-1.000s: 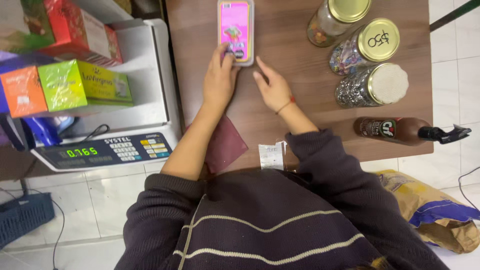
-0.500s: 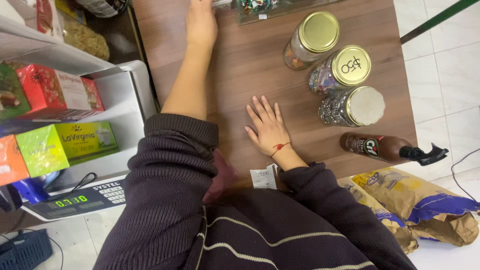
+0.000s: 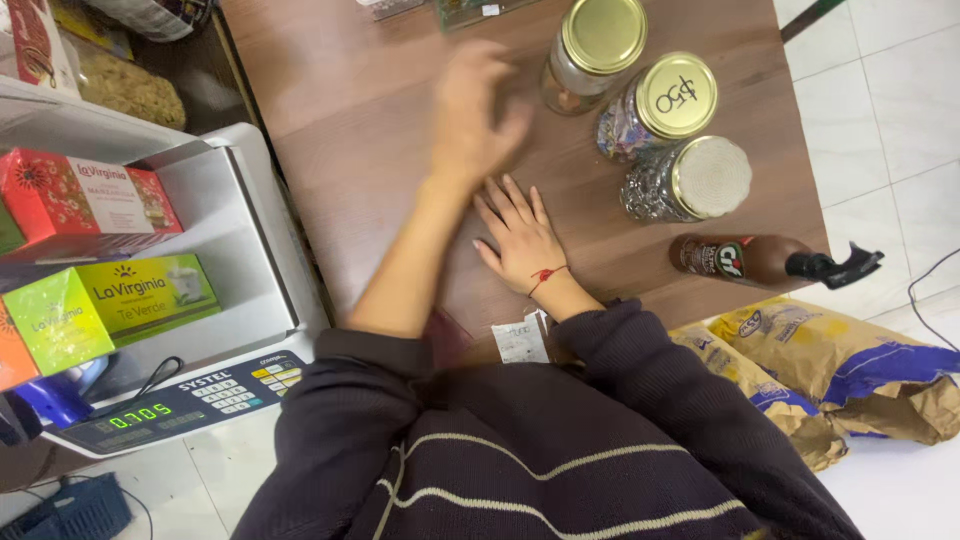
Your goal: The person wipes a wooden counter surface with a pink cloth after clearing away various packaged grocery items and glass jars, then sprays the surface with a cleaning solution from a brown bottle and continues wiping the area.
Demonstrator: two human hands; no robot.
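Observation:
My right hand (image 3: pixel 518 235) lies flat, palm down and fingers spread, on the brown wooden counter (image 3: pixel 360 120); a thin red string circles its wrist. My left hand (image 3: pixel 475 110) hovers blurred above the counter, just beyond the right hand, fingers loosely apart and holding nothing. Three glass jars stand to the right of the hands: one with a plain gold lid (image 3: pixel 597 50), one with a marked gold lid (image 3: pixel 660 105), one with a white lid (image 3: pixel 690 180). A small paper receipt (image 3: pixel 520 340) lies at the counter's near edge by my right sleeve.
A brown spray bottle (image 3: pixel 760 260) lies on its side near the counter's right edge. Left of the counter stand white shelves (image 3: pixel 250 260) with coloured tea boxes (image 3: pixel 110 300) and a digital scale (image 3: pixel 180 400). Brown paper sacks (image 3: pixel 830 370) rest on the tiled floor at right.
The pink phone both hands held a second ago is out of view. My left hand reached far forward, then drew back toward me. My right hand has settled flat on the counter.

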